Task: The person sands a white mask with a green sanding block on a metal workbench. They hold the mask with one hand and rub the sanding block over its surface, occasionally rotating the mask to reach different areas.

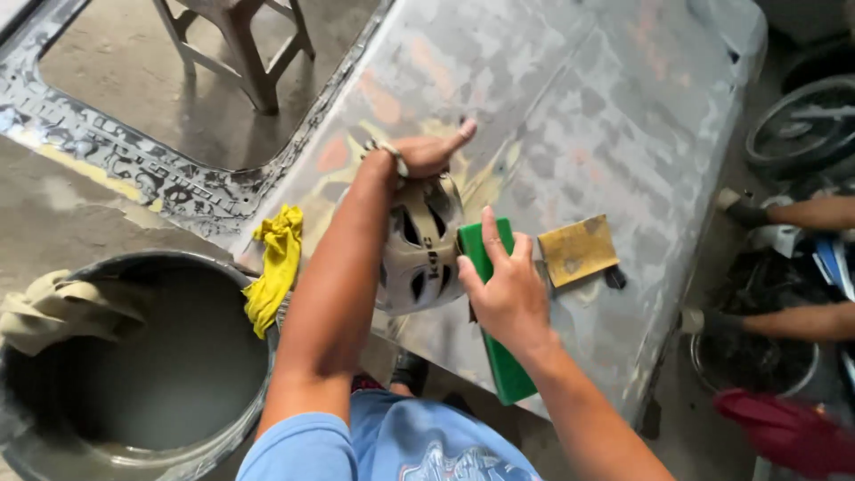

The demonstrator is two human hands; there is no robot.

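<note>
My left hand [429, 151] rests flat on a sanded, patchy grey car body panel [579, 98], fingers stretched out and holding nothing. My right hand [504, 287] grips a long green sanding block [495, 338] pressed against the panel near its lower edge. A pale vented helmet [419, 245] hangs under my left forearm, between my arms. A tan square of sandpaper [577, 250] lies on the panel just right of my right hand, with a small dark piece [614, 278] beside it.
A grey bucket of murky water [151, 374] stands at lower left with a beige rag [62, 307] on its rim. A yellow cloth [274, 267] hangs off the panel edge. A wooden stool [240, 44] shows through the window opening. Another person's gloved hands [744, 212] work at right near wheels [802, 125].
</note>
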